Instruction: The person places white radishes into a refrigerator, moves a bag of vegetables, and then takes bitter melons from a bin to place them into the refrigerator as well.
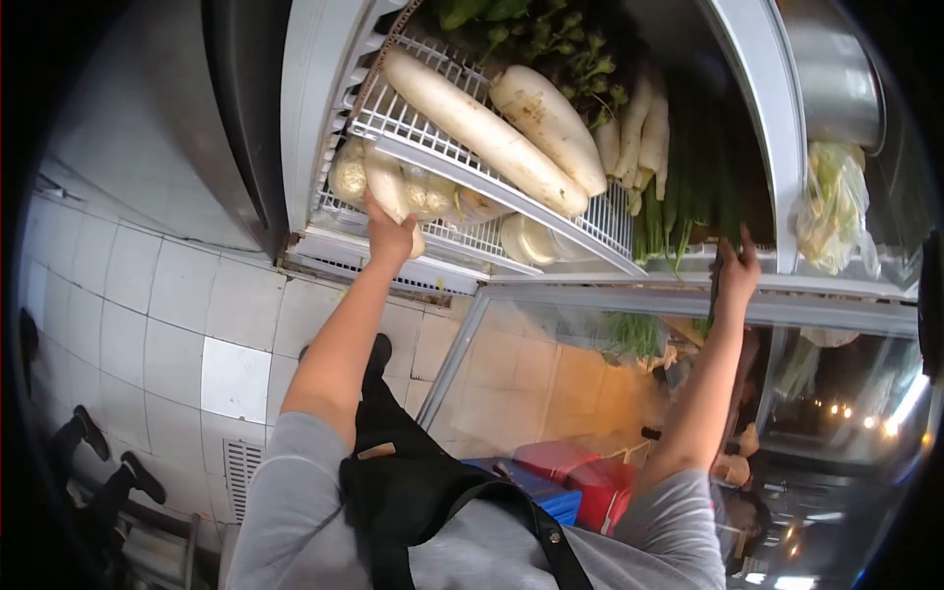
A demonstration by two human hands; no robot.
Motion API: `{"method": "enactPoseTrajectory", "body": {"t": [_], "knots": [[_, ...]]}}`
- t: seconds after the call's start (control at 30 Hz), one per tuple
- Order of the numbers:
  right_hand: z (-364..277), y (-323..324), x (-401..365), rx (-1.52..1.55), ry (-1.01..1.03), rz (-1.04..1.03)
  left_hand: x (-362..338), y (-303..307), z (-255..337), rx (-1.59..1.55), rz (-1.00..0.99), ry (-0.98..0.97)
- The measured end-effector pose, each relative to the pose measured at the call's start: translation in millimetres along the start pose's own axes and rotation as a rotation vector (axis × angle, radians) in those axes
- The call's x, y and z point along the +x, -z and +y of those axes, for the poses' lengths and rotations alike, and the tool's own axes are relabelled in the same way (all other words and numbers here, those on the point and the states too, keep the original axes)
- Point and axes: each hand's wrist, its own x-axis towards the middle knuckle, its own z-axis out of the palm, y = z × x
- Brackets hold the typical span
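Now the left hand (390,236) closes its fingers round a smooth, pale, tapered radish (386,187) on the wire shelf (462,236). The right hand (737,267) curls its fingers over the metal fridge frame (816,285), just below the long green onions (688,197).

Long white daikon radishes (492,133), faintly flecked with brown, lie on a white wire-grid shelf (413,128). Behind them are dark green leafy herbs (551,39), and beside them green scallions with pale white bases (688,197). The stubby cream-white radish (388,187) in the left hand (390,236) is mottled yellowish. The square floor tiles (147,315) are off-white with grey grout lines. A black apron (423,492) overlies a plain grey shirt (295,511). Below are a blue plastic crate (541,492) and a red plastic crate (580,472).
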Motion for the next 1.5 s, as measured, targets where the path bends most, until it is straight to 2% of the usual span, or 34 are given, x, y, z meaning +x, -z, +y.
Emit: {"method": "enactPoseTrajectory", "body": {"t": [0.03,0.13,0.2,0.3,0.4,0.5,0.6,0.7,0.8,0.9,1.0,1.1,1.2,1.23,1.33,1.37,1.47,1.5], "knots": [[5.1,-5.8,26.1,-0.277,0.139,0.011,-0.5,-1.2,1.1,0.018,-0.002,0.015],[6.1,-25.6,80.9,-0.984,0.319,0.046,2.2,-6.1,0.1,0.013,-0.014,0.017],[-5.8,-36.2,87.4,-1.196,0.129,-0.090,3.3,-9.1,-1.5,-0.014,0.007,-0.024],[32.3,-45.3,86.8,-1.415,0.215,-0.135,1.6,-8.9,3.4,0.042,-0.001,0.061],[35.3,-47.1,91.5,-1.610,0.427,-0.110,-3.1,-3.4,17.0,0.063,-0.029,0.146],[23.5,-40.8,91.6,-1.315,0.288,-0.219,3.1,-6.9,2.3,-0.021,-0.026,0.047],[47.9,-32.0,108.8,-1.200,0.299,-0.251,2.6,-12.4,-4.1,-0.013,0.035,-0.020],[54.2,-23.8,130.7,-1.133,0.184,-0.467,1.2,-15.0,0.7,0.042,0.077,0.019],[53.0,-32.8,106.1,-1.239,0.354,-0.242,-1.7,-13.2,4.4,0.025,0.104,-0.050],[40.4,-40.8,77.1,-1.188,0.360,-0.166,0.8,-12.4,-1.8,-0.003,0.091,-0.073],[50.3,-40.0,85.9,-1.063,0.342,-0.159,-0.8,-12.4,-3.1,-0.013,0.097,-0.102],[81.8,-27.1,123.0,-0.750,0.429,-0.167,2.6,-15.5,-7.9,-0.009,0.131,-0.156],[75.6,-15.6,128.5,-0.359,0.338,-0.167,4.4,-15.2,-8.0,-0.017,0.111,-0.121],[72.6,-17.3,120.4,-0.070,0.257,-0.252,2.8,-14.9,-3.7,0.016,0.110,-0.074],[18.6,-27.1,79.8,-0.580,0.140,-0.134,-7.3,-11.1,10.1,-0.015,0.089,-0.051],[71.5,-28.4,115.6,-0.420,0.286,-0.134,-8.8,-9.8,11.7,-0.012,0.078,-0.048],[76.7,-41.4,111.9,-0.701,0.341,-0.020,-12.1,-3.8,11.6,0.002,0.057,-0.034],[61.4,-44.7,102.2,-0.882,0.364,0.013,-12.1,-3.4,8.9,0.026,0.086,-0.058]]}}
